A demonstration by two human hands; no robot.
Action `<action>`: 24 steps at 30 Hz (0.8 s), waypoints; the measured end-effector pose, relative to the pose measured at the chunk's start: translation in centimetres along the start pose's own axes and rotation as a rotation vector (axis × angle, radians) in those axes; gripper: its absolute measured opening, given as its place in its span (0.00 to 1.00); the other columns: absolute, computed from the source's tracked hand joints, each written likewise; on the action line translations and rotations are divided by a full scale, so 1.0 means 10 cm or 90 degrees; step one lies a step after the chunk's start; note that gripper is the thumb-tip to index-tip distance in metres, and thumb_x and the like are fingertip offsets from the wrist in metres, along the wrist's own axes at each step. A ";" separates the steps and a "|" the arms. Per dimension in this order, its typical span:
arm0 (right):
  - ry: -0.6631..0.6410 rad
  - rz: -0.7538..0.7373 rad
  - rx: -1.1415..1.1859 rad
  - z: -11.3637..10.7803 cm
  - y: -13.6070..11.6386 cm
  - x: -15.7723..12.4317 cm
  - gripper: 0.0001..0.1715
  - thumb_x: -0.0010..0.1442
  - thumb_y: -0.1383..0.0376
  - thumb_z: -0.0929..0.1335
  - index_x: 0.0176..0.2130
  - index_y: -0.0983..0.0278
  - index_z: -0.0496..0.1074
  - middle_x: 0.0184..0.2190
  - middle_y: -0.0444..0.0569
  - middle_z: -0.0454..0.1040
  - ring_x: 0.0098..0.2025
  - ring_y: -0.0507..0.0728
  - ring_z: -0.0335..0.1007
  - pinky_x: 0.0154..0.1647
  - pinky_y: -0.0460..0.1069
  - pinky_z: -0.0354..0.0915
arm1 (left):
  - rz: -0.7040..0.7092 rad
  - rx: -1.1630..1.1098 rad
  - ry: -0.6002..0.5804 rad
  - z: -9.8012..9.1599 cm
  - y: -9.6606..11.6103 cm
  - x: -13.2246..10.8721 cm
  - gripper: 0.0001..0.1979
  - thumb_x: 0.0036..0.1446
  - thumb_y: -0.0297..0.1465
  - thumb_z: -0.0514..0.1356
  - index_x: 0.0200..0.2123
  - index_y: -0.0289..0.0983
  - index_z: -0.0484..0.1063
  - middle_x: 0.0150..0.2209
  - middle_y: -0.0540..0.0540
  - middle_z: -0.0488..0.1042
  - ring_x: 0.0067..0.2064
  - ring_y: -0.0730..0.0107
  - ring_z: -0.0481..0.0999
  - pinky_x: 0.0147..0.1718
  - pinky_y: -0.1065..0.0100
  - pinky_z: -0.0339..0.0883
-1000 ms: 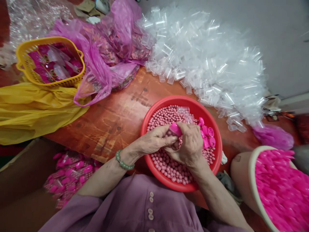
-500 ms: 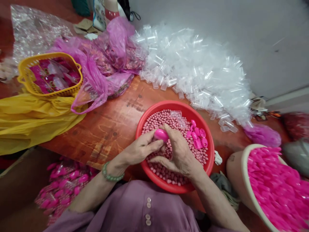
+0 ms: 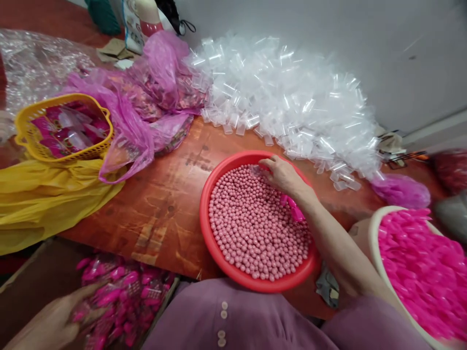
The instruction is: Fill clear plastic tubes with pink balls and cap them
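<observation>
My right hand (image 3: 279,172) reaches over the far side of a red basin (image 3: 206,204) of pink beads (image 3: 251,228), its fingers closed around a clear plastic cup (image 3: 256,170), which they partly hide. Several bright pink caps (image 3: 292,209) lie on the beads, partly covered by my right forearm. At the lower left, my left hand (image 3: 62,316) is slightly blurred, fingers apart, over a box of filled clear containers with pink caps (image 3: 124,296). One pink-capped container lies by its fingers; I see no firm hold on it.
Many clear cups (image 3: 284,102) are heaped along the wall. A cream bucket (image 3: 379,253) full of pink caps stands at the right. A yellow basket (image 3: 27,119) of pink packets, a purple plastic bag (image 3: 131,146) and yellow cloth-like sheeting (image 3: 54,194) occupy the left.
My hands have parted. The left, which held a pink-capped container with the right over the basin, has moved down to the box; the right has moved to the clear cups at the basin's far side.
</observation>
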State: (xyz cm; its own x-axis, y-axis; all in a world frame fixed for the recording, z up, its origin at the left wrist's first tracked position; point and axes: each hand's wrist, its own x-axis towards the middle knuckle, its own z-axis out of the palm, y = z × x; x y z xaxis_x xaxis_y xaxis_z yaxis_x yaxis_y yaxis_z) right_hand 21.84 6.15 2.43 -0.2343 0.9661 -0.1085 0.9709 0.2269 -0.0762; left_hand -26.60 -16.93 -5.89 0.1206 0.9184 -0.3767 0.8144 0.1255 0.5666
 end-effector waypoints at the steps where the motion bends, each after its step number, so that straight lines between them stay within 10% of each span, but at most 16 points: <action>1: -0.013 -0.010 -0.019 0.00 -0.02 0.01 0.17 0.62 0.67 0.66 0.50 0.67 0.74 0.46 0.59 0.74 0.44 0.61 0.73 0.47 0.52 0.66 | -0.012 0.015 0.028 -0.03 0.02 0.01 0.16 0.52 0.50 0.55 0.35 0.53 0.79 0.33 0.56 0.82 0.36 0.45 0.82 0.32 0.48 0.79; 8: -0.002 -0.051 -0.094 0.04 -0.08 -0.05 0.15 0.62 0.65 0.68 0.47 0.71 0.72 0.46 0.63 0.72 0.49 0.67 0.69 0.48 0.56 0.65 | 0.145 -0.140 0.049 -0.29 1.27 0.47 0.14 0.54 0.42 0.63 0.42 0.46 0.80 0.43 0.49 0.81 0.46 0.56 0.81 0.47 0.58 0.76; 13: 0.045 -0.114 0.017 -0.05 -0.20 -0.21 0.20 0.66 0.64 0.64 0.54 0.72 0.68 0.48 0.62 0.70 0.49 0.64 0.70 0.50 0.56 0.66 | 0.388 -0.282 0.164 0.00 2.17 0.98 0.13 0.61 0.32 0.60 0.47 0.34 0.76 0.46 0.42 0.80 0.46 0.65 0.80 0.50 0.67 0.73; 24: -0.017 -0.272 0.228 0.18 -0.65 -0.19 0.10 0.63 0.72 0.62 0.45 0.68 0.69 0.42 0.56 0.69 0.45 0.59 0.68 0.48 0.54 0.67 | 0.458 -0.043 0.314 0.55 2.48 1.44 0.19 0.64 0.26 0.52 0.57 0.27 0.65 0.54 0.31 0.73 0.56 0.55 0.73 0.56 0.53 0.70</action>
State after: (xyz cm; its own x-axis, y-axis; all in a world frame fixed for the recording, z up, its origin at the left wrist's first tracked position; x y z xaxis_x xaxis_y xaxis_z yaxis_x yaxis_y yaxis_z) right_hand 15.95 2.59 1.36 -0.6093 0.7927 -0.0189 0.7128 0.5371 -0.4510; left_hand -1.52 -2.66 -1.30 0.3196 0.8391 0.4401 0.5983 -0.5389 0.5930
